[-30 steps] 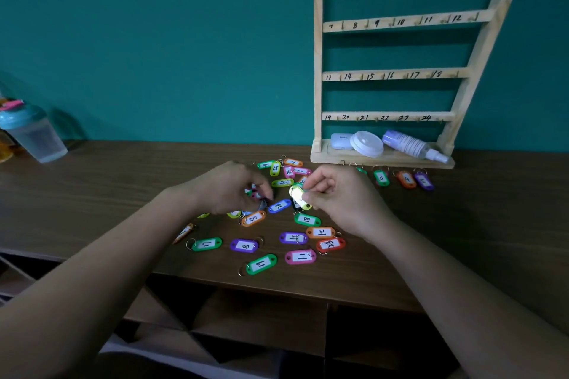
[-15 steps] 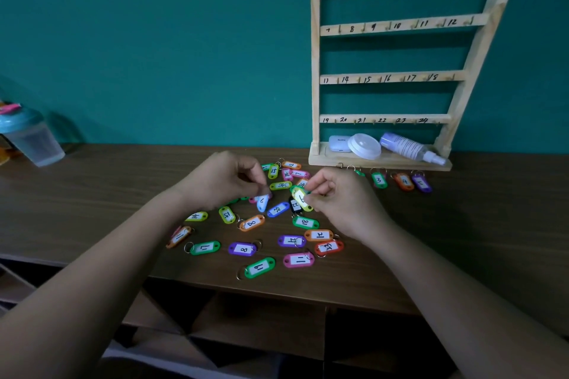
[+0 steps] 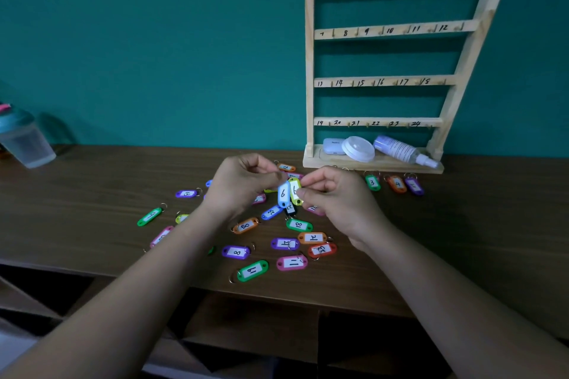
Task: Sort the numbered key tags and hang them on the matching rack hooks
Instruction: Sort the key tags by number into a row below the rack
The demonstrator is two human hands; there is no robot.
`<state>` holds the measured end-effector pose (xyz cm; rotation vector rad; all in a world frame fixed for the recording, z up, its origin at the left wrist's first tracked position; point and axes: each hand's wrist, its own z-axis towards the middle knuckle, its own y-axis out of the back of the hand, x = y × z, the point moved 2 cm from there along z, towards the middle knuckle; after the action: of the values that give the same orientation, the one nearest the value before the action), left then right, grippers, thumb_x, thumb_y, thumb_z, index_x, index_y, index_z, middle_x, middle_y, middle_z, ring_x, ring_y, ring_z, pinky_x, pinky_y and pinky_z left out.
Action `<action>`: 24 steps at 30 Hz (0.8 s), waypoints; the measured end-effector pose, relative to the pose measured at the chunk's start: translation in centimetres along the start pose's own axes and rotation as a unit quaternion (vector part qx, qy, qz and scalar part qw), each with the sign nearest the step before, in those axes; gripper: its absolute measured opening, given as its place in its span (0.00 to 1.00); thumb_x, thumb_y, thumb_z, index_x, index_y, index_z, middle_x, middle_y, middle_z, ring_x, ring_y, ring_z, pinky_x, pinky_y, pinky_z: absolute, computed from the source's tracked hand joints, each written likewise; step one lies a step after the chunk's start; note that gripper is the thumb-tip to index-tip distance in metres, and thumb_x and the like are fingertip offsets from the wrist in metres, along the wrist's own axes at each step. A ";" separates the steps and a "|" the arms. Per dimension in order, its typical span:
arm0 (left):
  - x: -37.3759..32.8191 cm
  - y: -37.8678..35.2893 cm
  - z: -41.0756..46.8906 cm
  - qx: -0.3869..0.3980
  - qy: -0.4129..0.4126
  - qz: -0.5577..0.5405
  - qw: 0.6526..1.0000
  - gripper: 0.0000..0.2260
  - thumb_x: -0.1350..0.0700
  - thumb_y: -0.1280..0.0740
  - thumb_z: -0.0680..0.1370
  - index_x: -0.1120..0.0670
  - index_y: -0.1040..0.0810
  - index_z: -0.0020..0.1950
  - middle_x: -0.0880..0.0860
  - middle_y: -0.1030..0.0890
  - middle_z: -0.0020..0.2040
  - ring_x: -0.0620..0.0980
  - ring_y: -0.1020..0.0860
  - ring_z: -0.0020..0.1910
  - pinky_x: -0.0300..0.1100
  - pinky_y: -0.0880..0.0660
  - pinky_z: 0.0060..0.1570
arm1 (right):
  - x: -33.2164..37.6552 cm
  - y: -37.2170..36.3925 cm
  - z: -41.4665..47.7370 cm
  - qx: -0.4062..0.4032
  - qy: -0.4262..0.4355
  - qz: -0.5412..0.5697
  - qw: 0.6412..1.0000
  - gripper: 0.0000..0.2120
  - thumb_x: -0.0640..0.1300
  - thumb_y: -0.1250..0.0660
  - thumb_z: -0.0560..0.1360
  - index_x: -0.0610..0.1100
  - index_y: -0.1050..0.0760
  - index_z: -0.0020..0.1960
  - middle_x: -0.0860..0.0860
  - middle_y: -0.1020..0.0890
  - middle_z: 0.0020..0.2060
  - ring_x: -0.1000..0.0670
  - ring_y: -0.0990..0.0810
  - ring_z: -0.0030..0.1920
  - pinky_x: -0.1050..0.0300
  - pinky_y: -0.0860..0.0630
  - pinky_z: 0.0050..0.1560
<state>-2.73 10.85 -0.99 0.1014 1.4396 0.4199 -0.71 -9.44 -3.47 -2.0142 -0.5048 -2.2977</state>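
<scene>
My left hand (image 3: 243, 184) pinches a blue key tag (image 3: 283, 194) marked 6, held upright above the table. My right hand (image 3: 335, 197) pinches a yellow key tag (image 3: 295, 191) right beside it, the two tags touching side by side. Several coloured numbered tags lie scattered on the brown table (image 3: 92, 218) below and around my hands, such as an orange 8 (image 3: 245, 226) and a green 19 (image 3: 253, 270). The wooden rack (image 3: 309, 71) stands at the back right, its numbered hooks 1 to 24 all bare.
Green 3 (image 3: 373, 183), orange 4 (image 3: 397, 184) and purple (image 3: 414, 185) tags lie in a row before the rack base. A white case (image 3: 332, 145), a round lid (image 3: 358, 148) and a spray bottle (image 3: 403, 151) rest on the rack's base. A plastic shaker cup (image 3: 24, 140) stands far left.
My left hand picked a blue tag out of the pile and raised it next to the yellow tag that my right hand was holding. Both hands lifted slightly.
</scene>
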 end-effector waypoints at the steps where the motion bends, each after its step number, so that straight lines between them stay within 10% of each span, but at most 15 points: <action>1: 0.1 -0.4 0.0 -0.006 0.011 -0.006 1.000 0.06 0.58 0.19 0.74 0.58 0.14 0.46 0.55 0.13 0.41 0.44 0.18 0.38 0.38 0.23 0.41 | -0.1 0.1 0.0 0.000 0.003 -0.008 1.000 0.07 0.40 0.22 0.77 0.45 0.16 0.54 0.49 0.11 0.45 0.51 0.11 0.42 0.60 0.18 0.43; 8: 0.0 -2.8 -0.1 -0.026 0.016 -0.029 0.999 0.07 0.60 0.20 0.74 0.61 0.15 0.47 0.56 0.13 0.40 0.41 0.19 0.34 0.31 0.26 0.34 | -0.6 0.8 -0.4 -0.003 0.031 -0.061 0.998 0.07 0.40 0.22 0.77 0.46 0.16 0.53 0.51 0.12 0.43 0.53 0.12 0.41 0.52 0.14 0.49; 17: 0.3 -6.4 0.3 -0.029 0.018 -0.047 0.998 0.07 0.57 0.19 0.73 0.57 0.15 0.44 0.58 0.14 0.42 0.50 0.17 0.39 0.47 0.20 0.42 | -1.4 2.9 0.2 -0.049 0.005 -0.094 0.994 0.05 0.43 0.22 0.76 0.49 0.15 0.50 0.52 0.12 0.42 0.55 0.13 0.40 0.62 0.22 0.40; 24: -0.2 -8.5 2.4 0.096 -0.004 0.003 0.995 0.13 0.62 0.20 0.73 0.52 0.15 0.54 0.53 0.12 0.44 0.53 0.14 0.44 0.50 0.18 0.51 | -2.0 6.0 1.3 -0.085 -0.038 -0.096 0.991 0.05 0.41 0.21 0.71 0.48 0.14 0.45 0.52 0.12 0.38 0.53 0.14 0.39 0.49 0.17 0.48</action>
<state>1.46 3.36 -3.16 0.2613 1.4691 0.2842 2.34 -15.10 -4.05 -2.2290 -0.5468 -2.4595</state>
